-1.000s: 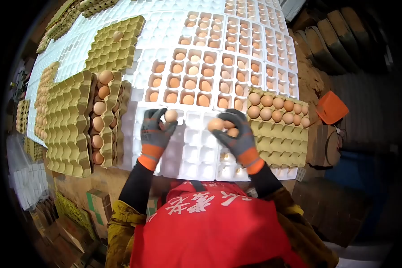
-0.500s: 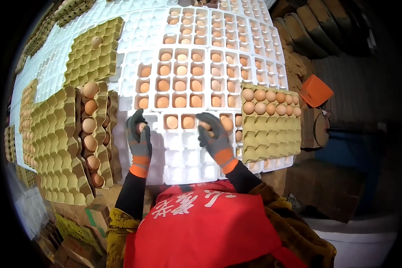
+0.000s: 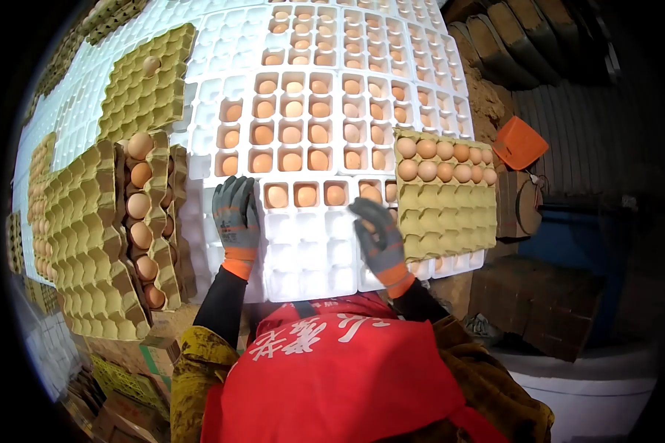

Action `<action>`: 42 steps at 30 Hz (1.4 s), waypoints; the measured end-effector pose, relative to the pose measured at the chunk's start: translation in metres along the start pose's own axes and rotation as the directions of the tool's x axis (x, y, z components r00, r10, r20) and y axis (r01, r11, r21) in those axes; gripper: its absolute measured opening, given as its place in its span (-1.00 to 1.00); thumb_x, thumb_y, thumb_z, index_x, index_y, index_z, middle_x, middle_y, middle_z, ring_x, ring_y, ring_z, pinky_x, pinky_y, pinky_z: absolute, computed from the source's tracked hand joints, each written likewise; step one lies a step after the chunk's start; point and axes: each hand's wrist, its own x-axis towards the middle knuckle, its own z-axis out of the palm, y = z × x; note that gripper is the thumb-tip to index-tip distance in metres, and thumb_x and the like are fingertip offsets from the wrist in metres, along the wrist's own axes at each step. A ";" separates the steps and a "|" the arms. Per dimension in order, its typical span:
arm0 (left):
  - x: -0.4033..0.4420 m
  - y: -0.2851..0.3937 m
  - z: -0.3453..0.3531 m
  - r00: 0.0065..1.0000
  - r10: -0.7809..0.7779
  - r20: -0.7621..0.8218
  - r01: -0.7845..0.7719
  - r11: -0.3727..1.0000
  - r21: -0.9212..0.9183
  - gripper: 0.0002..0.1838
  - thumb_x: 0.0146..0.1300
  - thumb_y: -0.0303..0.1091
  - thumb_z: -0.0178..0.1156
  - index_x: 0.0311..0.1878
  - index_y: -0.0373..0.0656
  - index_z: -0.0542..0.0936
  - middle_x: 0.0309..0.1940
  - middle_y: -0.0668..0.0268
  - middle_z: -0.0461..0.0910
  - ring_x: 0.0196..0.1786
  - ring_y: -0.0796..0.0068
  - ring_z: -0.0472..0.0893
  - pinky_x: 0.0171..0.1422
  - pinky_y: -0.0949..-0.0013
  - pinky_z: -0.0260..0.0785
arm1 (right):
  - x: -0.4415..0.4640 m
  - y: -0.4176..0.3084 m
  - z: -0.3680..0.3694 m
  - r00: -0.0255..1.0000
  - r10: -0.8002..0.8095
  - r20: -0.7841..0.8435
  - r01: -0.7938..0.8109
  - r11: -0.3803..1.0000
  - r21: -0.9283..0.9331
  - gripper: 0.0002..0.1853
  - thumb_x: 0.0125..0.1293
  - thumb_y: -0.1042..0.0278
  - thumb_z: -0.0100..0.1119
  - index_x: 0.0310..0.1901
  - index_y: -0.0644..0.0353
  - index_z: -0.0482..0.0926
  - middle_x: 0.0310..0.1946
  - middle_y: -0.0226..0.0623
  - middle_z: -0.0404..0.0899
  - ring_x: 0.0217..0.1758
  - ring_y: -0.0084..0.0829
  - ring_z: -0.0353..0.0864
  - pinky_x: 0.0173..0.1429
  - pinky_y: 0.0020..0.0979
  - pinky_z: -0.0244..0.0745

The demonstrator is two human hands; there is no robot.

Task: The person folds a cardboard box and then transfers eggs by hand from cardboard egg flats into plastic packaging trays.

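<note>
My left hand (image 3: 236,218), in a grey glove with an orange cuff, is palm down over white foam cells at the left. Its fingers lie together and curve downward, hiding whatever is under them. My right hand (image 3: 380,240), gloved alike, is curled beside the front foam tray (image 3: 310,284). A bit of a brown egg (image 3: 369,226) shows between its thumb and fingers. In that tray's far row sit a left egg (image 3: 276,196), a middle egg (image 3: 306,195) and a right egg (image 3: 335,194); the nearer cells hold none.
A pulp tray (image 3: 447,199) with two rows of eggs lies at the right on the foam trays. On the left stand tilted pulp trays (image 3: 89,244) and an egg-filled one (image 3: 159,221). More foam trays (image 3: 292,114) of eggs stretch behind. An orange scoop (image 3: 522,142) lies beyond the right edge.
My right hand has moved right and toward me, away from the front tray's third cell, where an egg now shows. My left hand has turned palm down, and the egg in it is out of sight.
</note>
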 end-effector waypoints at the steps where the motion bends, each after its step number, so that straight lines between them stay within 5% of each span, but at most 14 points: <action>1: -0.001 -0.003 0.001 1.000 0.009 -0.004 -0.009 1.000 -0.007 -0.58 0.23 -0.56 0.09 0.16 -0.17 0.63 0.17 0.13 0.59 0.33 0.03 0.47 0.53 -0.02 0.18 | -0.005 0.001 0.002 0.992 -0.119 0.035 0.123 0.984 -0.128 -0.54 0.28 0.55 0.22 0.22 -0.01 0.60 0.23 -0.20 0.56 0.34 -0.09 0.49 0.41 -0.16 0.41; 4: -0.003 0.000 0.003 0.999 0.043 -0.018 -0.042 0.998 0.043 -0.64 0.32 -0.55 0.09 0.15 -0.17 0.63 0.15 0.12 0.61 0.30 0.01 0.51 0.47 -0.01 0.27 | -0.007 0.010 -0.001 0.946 -0.204 0.253 0.318 0.744 -0.588 -0.53 0.22 0.45 0.19 0.20 -0.06 0.61 0.29 -0.33 0.52 0.40 -0.09 0.41 0.44 -0.03 0.32; 9: -0.003 0.001 0.004 0.999 0.049 0.010 -0.050 0.993 0.109 -0.63 0.30 -0.55 0.14 0.16 -0.15 0.63 0.16 0.11 0.57 0.30 0.00 0.49 0.43 0.00 0.30 | 0.010 -0.002 -0.027 0.969 -0.212 0.129 0.242 0.692 -0.680 -0.46 0.22 0.44 0.16 0.29 0.00 0.52 0.24 -0.28 0.53 0.23 -0.19 0.52 0.26 -0.14 0.44; 11: -0.007 -0.003 0.008 1.000 0.025 0.012 -0.026 0.993 0.113 -0.62 0.26 -0.45 0.23 0.16 -0.12 0.64 0.19 0.14 0.56 0.34 0.01 0.45 0.47 -0.01 0.23 | 0.028 -0.006 -0.035 0.987 -0.017 0.158 0.131 0.658 -0.742 -0.45 0.25 0.41 0.14 0.33 0.03 0.48 0.21 -0.25 0.55 0.18 -0.19 0.55 0.22 -0.21 0.47; 19: -0.008 -0.003 0.011 0.999 0.033 -0.006 -0.031 0.987 0.156 -0.63 0.24 -0.49 0.24 0.13 -0.12 0.65 0.18 0.12 0.56 0.33 0.00 0.46 0.43 0.00 0.27 | 0.054 0.009 -0.026 0.910 0.148 0.388 0.259 0.527 -0.809 -0.68 0.34 0.36 0.04 0.12 0.07 0.51 -0.01 -0.13 0.56 -0.14 -0.19 0.66 -0.19 -0.21 0.54; 21: -0.007 -0.002 0.011 1.000 0.027 -0.002 -0.027 0.990 0.141 -0.64 0.25 -0.49 0.24 0.13 -0.13 0.65 0.16 0.11 0.56 0.32 0.00 0.46 0.42 0.00 0.28 | 0.048 0.015 -0.019 0.923 0.021 0.384 0.338 0.431 -0.837 -0.70 0.34 0.37 0.04 0.09 0.08 0.52 -0.05 -0.16 0.56 -0.21 -0.22 0.65 -0.22 -0.27 0.54; 27: -0.004 -0.004 0.006 0.996 -0.092 -0.005 0.092 0.995 -0.044 -0.68 0.38 -0.53 0.14 0.16 -0.23 0.63 0.12 0.08 0.61 0.25 0.10 0.55 0.35 0.16 0.37 | 0.032 -0.007 -0.040 0.936 -0.024 0.352 0.190 0.875 -0.445 -0.63 0.26 0.26 0.13 0.10 0.08 0.52 0.04 -0.15 0.56 0.00 -0.07 0.62 0.04 -0.13 0.57; 29: 0.005 0.039 -0.003 0.973 -0.230 -0.032 0.223 0.963 -0.149 -0.70 0.42 -0.52 0.13 0.18 -0.25 0.62 0.14 0.13 0.61 0.26 0.18 0.55 0.36 0.21 0.37 | 0.033 -0.008 -0.028 0.823 0.006 0.568 0.303 0.841 -0.448 -0.62 0.30 0.19 0.12 0.12 0.08 0.53 0.11 -0.15 0.53 0.04 -0.05 0.61 0.10 -0.09 0.54; 31: 0.012 0.074 0.002 0.965 -0.262 -0.015 0.250 0.933 -0.258 -0.70 0.46 -0.49 0.12 0.21 -0.26 0.60 0.15 0.18 0.61 0.28 0.28 0.54 0.39 0.27 0.36 | 0.024 0.014 -0.013 0.823 -0.276 0.497 0.524 0.708 -0.474 -0.67 0.37 0.16 0.08 0.11 0.04 0.55 0.05 -0.17 0.53 0.03 -0.17 0.60 0.01 -0.02 0.50; 33: 0.019 0.108 0.012 0.967 -0.254 0.009 0.242 0.906 -0.347 -0.69 0.47 -0.48 0.12 0.22 -0.25 0.60 0.14 0.21 0.62 0.28 0.31 0.54 0.40 0.29 0.35 | 0.021 0.018 -0.042 0.879 -0.287 0.380 0.426 0.831 -0.359 -0.61 0.38 0.17 0.10 0.20 0.01 0.53 0.19 -0.18 0.53 0.15 -0.13 0.58 0.09 -0.10 0.51; 35: 0.023 0.147 0.029 0.983 -0.164 0.086 0.184 0.924 -0.336 -0.68 0.43 -0.51 0.16 0.21 -0.19 0.62 0.13 0.24 0.65 0.29 0.34 0.55 0.38 0.30 0.35 | 0.031 0.036 -0.112 0.911 -0.378 0.164 0.403 0.900 -0.165 -0.61 0.34 0.27 0.15 0.19 0.06 0.53 0.16 -0.15 0.56 0.17 -0.11 0.59 0.15 -0.16 0.52; 38: 0.037 0.224 0.067 0.987 0.070 0.145 -0.014 0.934 -0.356 -0.63 0.29 -0.50 0.30 0.18 -0.13 0.64 0.13 0.17 0.65 0.21 0.20 0.59 0.31 0.25 0.42 | 0.044 0.079 -0.239 0.977 -0.092 -0.190 0.078 0.994 -0.081 -0.62 0.30 0.49 0.15 0.16 0.13 0.58 0.09 -0.11 0.60 0.11 -0.07 0.58 0.20 -0.12 0.50; 39: 0.047 0.255 0.079 0.977 0.154 0.149 -0.091 0.928 -0.361 -0.59 0.23 -0.48 0.36 0.17 -0.11 0.64 0.12 0.15 0.64 0.18 0.14 0.60 0.28 0.22 0.43 | 0.049 0.094 -0.276 0.961 -0.192 -0.197 0.098 0.908 -0.406 -0.60 0.29 0.49 0.14 0.18 0.06 0.59 0.12 -0.20 0.60 0.15 -0.08 0.56 0.23 -0.12 0.48; 42: 0.069 0.319 0.131 0.900 0.340 0.272 -0.276 0.929 -0.248 -0.50 0.19 -0.36 0.38 0.24 -0.06 0.59 0.14 0.12 0.59 0.18 0.03 0.56 0.28 0.11 0.40 | 0.056 0.141 -0.318 0.992 -0.111 0.063 0.126 0.754 -0.645 -0.49 0.26 0.44 0.16 0.26 -0.10 0.54 0.20 -0.27 0.54 0.21 -0.08 0.49 0.30 -0.10 0.44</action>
